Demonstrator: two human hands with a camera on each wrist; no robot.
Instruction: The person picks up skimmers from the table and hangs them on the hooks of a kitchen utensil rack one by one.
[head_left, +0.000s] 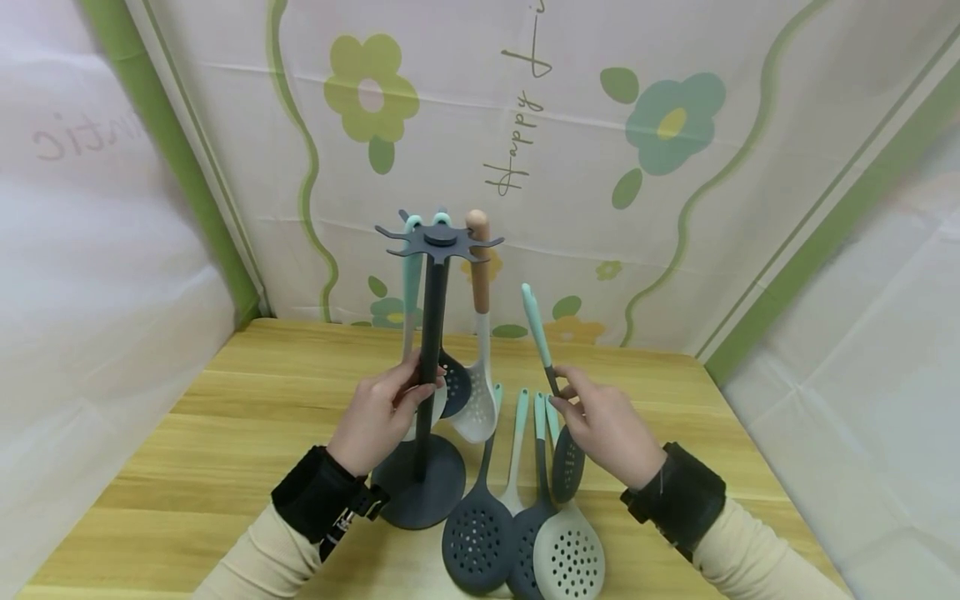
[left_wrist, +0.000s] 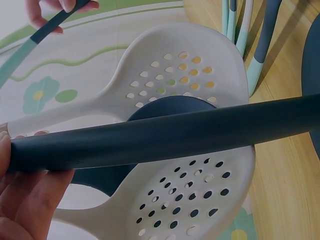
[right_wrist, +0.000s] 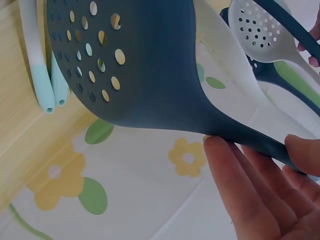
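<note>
My left hand (head_left: 378,417) grips the dark upright post (head_left: 432,325) of a utensil stand, fingers and thumb around it. Slotted spoons hang from the stand's hooked top (head_left: 440,237): one white with a wood-coloured handle (head_left: 481,275), another with a mint handle (head_left: 412,275), and a dark head (head_left: 453,385) between them. To the right of the stand, my right hand (head_left: 611,429) pinches a dark skimmer (right_wrist: 150,75) by its neck, thumb on one side and fingers on the other. Its mint handle (head_left: 536,321) points up and its perforated head hangs down.
Several skimmers lie on the wooden table (head_left: 225,467) below my right hand, among them a dark one (head_left: 477,537) and a pale one (head_left: 568,554), handles pointing away. The stand's round base (head_left: 438,500) is left of them. A flower-printed curtain (head_left: 570,250) closes the back.
</note>
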